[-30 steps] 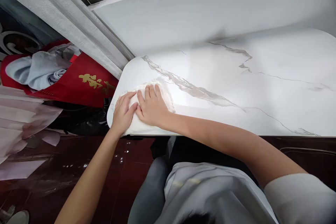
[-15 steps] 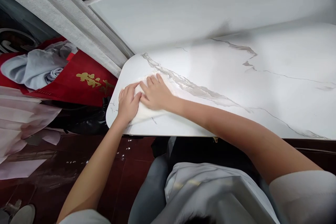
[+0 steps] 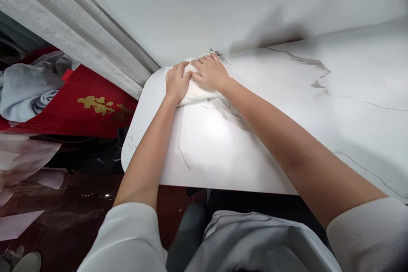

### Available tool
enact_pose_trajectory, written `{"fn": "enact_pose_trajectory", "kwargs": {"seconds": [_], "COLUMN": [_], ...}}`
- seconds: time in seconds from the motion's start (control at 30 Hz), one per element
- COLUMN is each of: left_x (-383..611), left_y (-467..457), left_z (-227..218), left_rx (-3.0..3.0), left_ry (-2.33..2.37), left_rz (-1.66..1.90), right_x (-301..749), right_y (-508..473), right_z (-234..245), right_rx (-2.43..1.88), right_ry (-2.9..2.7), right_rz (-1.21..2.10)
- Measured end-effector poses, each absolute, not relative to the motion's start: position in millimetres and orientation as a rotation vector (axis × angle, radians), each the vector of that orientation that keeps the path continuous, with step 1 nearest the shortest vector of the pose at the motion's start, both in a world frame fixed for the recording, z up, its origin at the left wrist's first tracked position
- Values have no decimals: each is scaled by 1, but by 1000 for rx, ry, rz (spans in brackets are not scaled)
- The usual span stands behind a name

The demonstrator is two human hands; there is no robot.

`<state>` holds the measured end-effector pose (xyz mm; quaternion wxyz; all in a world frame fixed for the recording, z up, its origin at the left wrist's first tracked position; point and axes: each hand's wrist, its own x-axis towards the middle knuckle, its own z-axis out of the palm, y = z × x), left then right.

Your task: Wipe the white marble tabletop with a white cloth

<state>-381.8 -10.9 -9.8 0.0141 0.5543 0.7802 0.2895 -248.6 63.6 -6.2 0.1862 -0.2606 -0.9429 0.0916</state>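
A white cloth [image 3: 194, 92] lies bunched at the far left corner of a white marble-patterned table [image 3: 287, 127], close to the wall. My left hand [image 3: 176, 80] presses flat on the cloth's left part, fingers stretched forward. Beside it my right hand [image 3: 211, 73] lies flat on the cloth's right part, fingers pointing left and touching the left hand. Most of the cloth is hidden under both palms.
A pale wall [image 3: 223, 4] runs along the table's far edge. Left of the table, grey curtain folds [image 3: 63, 34] hang; below them a red bag with gold lettering [image 3: 92, 110] holds grey clothes [image 3: 28, 89]. Dark red floor [image 3: 63, 212] shows below.
Both hands have slid the cloth away from me, from the table's near left edge up to the far left corner by the wall. The view has tipped forward.
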Motion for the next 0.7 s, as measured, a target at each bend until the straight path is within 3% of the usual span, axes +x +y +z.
{"fn": "enact_pose_trajectory", "kwargs": {"seconds": [0.3, 0.7], "left_x": [-376, -364], "left_y": [36, 19], "left_z": [-6, -10], "left_rx": [1683, 1710], "left_ry": [2389, 2350], "left_rz": [905, 926], "right_x": [-247, -232], "right_y": [107, 87], "right_z": [-7, -8], "right_rx": [-789, -815], "right_ry": [-2582, -2599], "right_rz": [239, 218]}}
